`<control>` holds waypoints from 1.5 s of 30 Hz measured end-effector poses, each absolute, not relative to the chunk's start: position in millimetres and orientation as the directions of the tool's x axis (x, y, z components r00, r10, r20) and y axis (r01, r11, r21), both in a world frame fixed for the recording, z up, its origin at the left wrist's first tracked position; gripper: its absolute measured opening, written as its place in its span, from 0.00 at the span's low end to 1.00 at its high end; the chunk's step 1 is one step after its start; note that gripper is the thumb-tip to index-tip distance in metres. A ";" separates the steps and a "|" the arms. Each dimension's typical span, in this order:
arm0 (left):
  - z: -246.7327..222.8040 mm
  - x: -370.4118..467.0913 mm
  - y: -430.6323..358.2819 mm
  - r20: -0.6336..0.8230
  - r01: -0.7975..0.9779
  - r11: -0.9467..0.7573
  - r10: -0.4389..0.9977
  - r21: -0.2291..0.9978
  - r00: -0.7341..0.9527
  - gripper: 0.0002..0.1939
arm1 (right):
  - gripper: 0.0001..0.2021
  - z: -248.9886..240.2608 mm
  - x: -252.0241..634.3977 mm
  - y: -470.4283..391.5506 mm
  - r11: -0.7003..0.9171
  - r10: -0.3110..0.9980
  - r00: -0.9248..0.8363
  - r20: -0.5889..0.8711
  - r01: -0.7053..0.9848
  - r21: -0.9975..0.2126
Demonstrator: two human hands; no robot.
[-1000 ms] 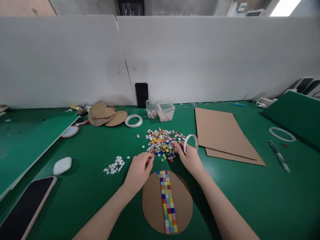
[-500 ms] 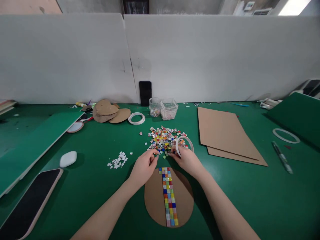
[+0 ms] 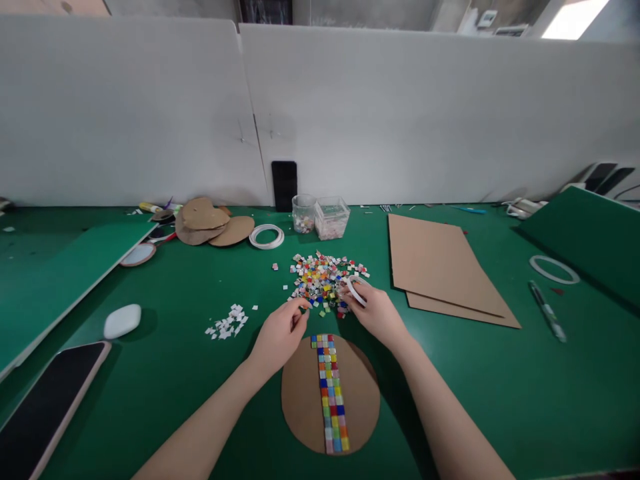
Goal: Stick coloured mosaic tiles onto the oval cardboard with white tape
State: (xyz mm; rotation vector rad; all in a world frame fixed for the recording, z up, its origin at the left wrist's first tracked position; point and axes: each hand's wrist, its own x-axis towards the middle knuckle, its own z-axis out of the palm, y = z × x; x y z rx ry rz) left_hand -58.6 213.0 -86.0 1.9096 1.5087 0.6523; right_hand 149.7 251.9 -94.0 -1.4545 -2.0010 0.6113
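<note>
A heap of small coloured mosaic tiles [image 3: 317, 273] lies in the middle of the green table. Nearer to me is a round cardboard disc [image 3: 300, 400], bearing an upright strip of tiles [image 3: 330, 393] in a few columns. My left hand [image 3: 283, 330] is closed in a pinch at the heap's near edge, above the disc; what sits between its fingertips is too small to name. My right hand [image 3: 377, 313] reaches to the heap's right side, fingers curled, with a thin white roll of tape [image 3: 356, 291] held tilted in them. Its fingertips are partly hidden among the tiles.
White paper scraps [image 3: 227, 323] lie left of the heap. Behind stand two clear containers [image 3: 332, 219], another tape roll [image 3: 267, 237] and stacked cardboard discs [image 3: 233, 231]. Cardboard sheets [image 3: 440, 267] and a pen [image 3: 547, 312] are to the right; a phone [image 3: 47, 407] and white case [image 3: 123, 321] left.
The whole view has shifted slightly. The tape roll in my right hand has turned from nearly face-on to a steeper, narrower tilt. My left hand stays pinched by the heap.
</note>
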 end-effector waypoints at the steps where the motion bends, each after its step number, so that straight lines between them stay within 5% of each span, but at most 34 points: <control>1: -86.1 -58.7 212.9 0.004 0.674 -0.163 0.973 0.720 0.231 0.11 | 0.10 -93.9 150.2 252.1 0.294 0.955 -0.232 0.183 0.680 -0.671; 19: -96.3 -60.1 213.0 0.034 0.769 -0.257 0.956 0.585 0.293 0.10 | 0.17 -89.8 147.0 250.5 0.203 0.979 -0.132 0.154 0.683 -0.701; 27: -97.3 -59.0 212.8 0.062 0.775 -0.281 0.952 0.566 0.300 0.10 | 0.06 -100.6 143.1 251.1 0.280 0.959 -0.234 0.160 0.697 -0.660; 45: -96.0 -57.8 212.5 0.062 0.779 -0.282 0.952 0.560 0.301 0.09 | 0.05 -101.9 133.3 249.3 0.244 0.969 -0.165 0.183 0.758 -0.605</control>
